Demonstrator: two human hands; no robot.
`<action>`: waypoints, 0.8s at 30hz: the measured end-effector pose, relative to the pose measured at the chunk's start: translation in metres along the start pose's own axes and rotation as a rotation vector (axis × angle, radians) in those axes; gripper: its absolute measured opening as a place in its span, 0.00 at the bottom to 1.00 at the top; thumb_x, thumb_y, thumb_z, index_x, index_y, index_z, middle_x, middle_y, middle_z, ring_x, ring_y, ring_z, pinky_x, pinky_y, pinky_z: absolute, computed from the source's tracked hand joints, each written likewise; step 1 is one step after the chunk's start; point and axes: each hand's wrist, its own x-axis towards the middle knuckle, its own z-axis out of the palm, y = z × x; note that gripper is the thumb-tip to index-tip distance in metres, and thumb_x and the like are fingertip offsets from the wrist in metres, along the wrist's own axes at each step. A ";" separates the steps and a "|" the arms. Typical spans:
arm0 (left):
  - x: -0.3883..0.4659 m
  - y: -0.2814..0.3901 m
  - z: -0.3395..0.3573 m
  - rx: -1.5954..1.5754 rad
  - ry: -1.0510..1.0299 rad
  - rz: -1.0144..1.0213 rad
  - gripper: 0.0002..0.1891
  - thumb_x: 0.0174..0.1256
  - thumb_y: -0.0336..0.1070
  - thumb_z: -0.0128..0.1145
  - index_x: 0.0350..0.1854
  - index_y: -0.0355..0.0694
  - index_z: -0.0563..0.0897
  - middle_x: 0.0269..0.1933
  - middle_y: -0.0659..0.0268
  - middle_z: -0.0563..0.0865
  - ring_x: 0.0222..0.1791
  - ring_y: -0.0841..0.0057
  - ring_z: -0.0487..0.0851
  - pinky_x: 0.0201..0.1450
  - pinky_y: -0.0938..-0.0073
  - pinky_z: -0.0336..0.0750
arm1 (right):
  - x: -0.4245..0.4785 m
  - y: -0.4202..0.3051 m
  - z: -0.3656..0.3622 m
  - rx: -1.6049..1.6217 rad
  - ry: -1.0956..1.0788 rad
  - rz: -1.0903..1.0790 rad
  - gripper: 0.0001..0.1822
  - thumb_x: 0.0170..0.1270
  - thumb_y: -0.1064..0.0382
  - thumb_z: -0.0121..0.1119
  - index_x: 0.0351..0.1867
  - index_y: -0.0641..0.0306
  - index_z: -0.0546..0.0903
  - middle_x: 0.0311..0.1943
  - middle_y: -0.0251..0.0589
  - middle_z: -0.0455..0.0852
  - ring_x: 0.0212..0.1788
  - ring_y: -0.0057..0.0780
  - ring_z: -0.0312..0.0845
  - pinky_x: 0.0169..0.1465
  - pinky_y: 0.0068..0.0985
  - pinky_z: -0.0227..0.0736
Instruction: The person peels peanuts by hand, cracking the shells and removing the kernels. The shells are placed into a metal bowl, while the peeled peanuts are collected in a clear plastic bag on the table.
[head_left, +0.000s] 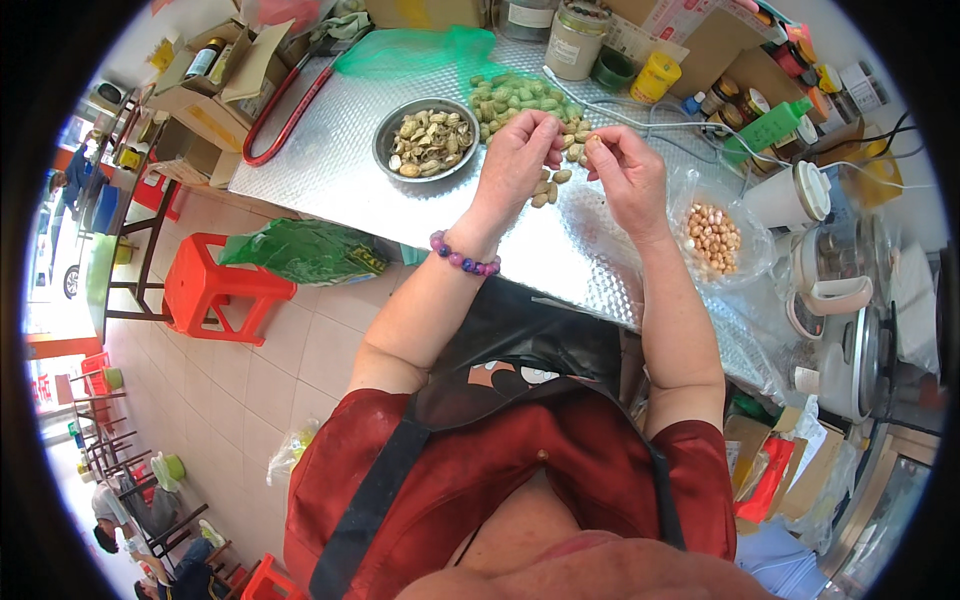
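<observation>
My left hand (525, 150), with a beaded bracelet on its wrist, is above the metal-topped table (315, 157); its thumb and fingertips are drawn together, and what lies between them cannot be made out. Close to its right, my right hand (626, 176) pinches a small peanut piece (595, 139) between thumb and finger. Unshelled peanuts (517, 96) are heaped behind my hands, partly under green netting, and a few loose ones (551, 187) lie between them. A metal bowl (381, 142) with peanut shells (427, 142) stands left. Shelled peanuts (712, 236) fill a clear plastic-lined container at right.
Red-handled bolt cutters (281, 112) and cardboard boxes (199, 112) are at the back left. Cables (637, 124), a yellow container (656, 76), jars and a green bottle (769, 131) crowd the back right. A lidded white container (787, 195) stands right. A red stool (217, 285) is on the floor.
</observation>
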 end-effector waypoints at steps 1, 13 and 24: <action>0.000 0.000 0.000 0.000 -0.003 -0.003 0.10 0.72 0.37 0.48 0.40 0.36 0.77 0.31 0.70 0.77 0.30 0.85 0.74 0.34 0.86 0.71 | 0.000 -0.001 0.000 -0.004 0.007 -0.012 0.05 0.62 0.68 0.58 0.34 0.69 0.79 0.26 0.38 0.83 0.28 0.21 0.78 0.33 0.20 0.73; -0.002 0.002 0.001 0.002 -0.155 -0.133 0.07 0.68 0.36 0.54 0.38 0.37 0.77 0.30 0.70 0.79 0.27 0.85 0.76 0.31 0.87 0.72 | 0.006 -0.001 0.000 -0.323 -0.123 -0.077 0.09 0.66 0.66 0.51 0.43 0.67 0.77 0.33 0.53 0.83 0.35 0.50 0.81 0.37 0.34 0.74; -0.003 -0.002 -0.005 -0.083 -0.234 -0.131 0.07 0.70 0.37 0.52 0.39 0.39 0.74 0.32 0.70 0.78 0.29 0.86 0.76 0.33 0.87 0.73 | 0.001 -0.013 0.004 -0.213 -0.189 -0.013 0.14 0.66 0.66 0.49 0.51 0.68 0.75 0.35 0.50 0.83 0.37 0.38 0.81 0.43 0.29 0.73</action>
